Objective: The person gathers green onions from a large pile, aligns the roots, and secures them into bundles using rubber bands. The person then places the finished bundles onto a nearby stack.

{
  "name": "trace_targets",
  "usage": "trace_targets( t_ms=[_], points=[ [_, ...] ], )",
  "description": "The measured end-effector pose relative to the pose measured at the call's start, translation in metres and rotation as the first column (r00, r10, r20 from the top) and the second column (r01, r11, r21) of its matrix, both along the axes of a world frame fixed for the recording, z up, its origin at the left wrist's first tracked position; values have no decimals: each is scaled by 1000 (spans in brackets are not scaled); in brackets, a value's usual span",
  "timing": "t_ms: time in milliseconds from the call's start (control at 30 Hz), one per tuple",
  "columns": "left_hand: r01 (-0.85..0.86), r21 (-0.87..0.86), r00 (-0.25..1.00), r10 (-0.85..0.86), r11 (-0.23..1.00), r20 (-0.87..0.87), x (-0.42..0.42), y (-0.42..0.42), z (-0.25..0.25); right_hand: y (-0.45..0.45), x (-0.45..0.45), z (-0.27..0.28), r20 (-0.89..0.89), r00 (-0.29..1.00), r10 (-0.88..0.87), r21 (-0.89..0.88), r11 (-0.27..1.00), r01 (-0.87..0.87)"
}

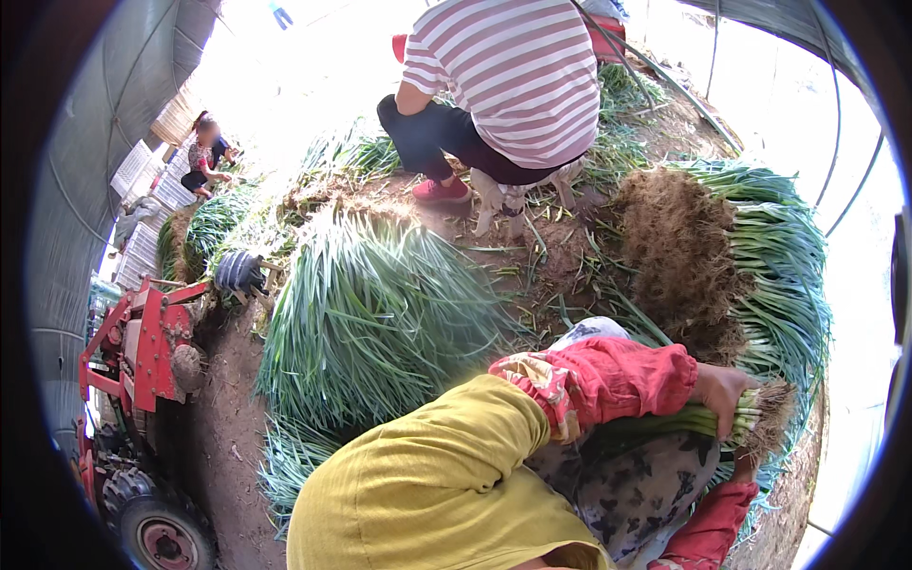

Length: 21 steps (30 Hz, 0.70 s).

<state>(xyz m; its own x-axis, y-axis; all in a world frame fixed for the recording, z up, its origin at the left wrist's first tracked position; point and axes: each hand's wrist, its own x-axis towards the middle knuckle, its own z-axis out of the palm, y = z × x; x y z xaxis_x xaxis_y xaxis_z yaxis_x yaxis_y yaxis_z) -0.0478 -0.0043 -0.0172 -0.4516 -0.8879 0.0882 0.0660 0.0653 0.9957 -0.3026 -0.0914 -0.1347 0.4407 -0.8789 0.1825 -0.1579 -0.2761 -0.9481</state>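
My left hand (718,395) grips a bunch of green onions (745,417) just behind its roots. The pale stems and brown root tuft stick out to the right of my fist, while the green leaves run back over my patterned trousers. My right hand (746,464) is just below the root tuft; its fingers are hidden behind the roots. Beyond my hands lies a long row of green onions (776,249), with matted brown roots (673,263) facing inward and leaves pointing right.
A large heap of green onions (377,313) lies left of me. Ahead, a person in a striped shirt (513,78) sits on a low stool (491,199). Red farm machinery (146,342) with a tyre (164,538) stands at left. Another person (206,157) crouches near white crates (146,242).
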Motion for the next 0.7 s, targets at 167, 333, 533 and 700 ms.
trace_targets(
  t_ms=[167,333,533,700],
  points=[
    [-16,3,993,16,1000,116,5,-1,-9,-6,32,16,286,957,35,104,992,-67],
    [-60,3,982,59,998,180,2,0,-13,-8,45,53,544,832,111,299,901,-315],
    [36,74,964,-54,997,261,0,-12,-9,-19,151,206,-240,969,59,-150,984,-97],
    [104,117,993,-98,988,-59,-12,-45,-92,115,176,232,-636,769,61,-505,721,-475]
  ],
)
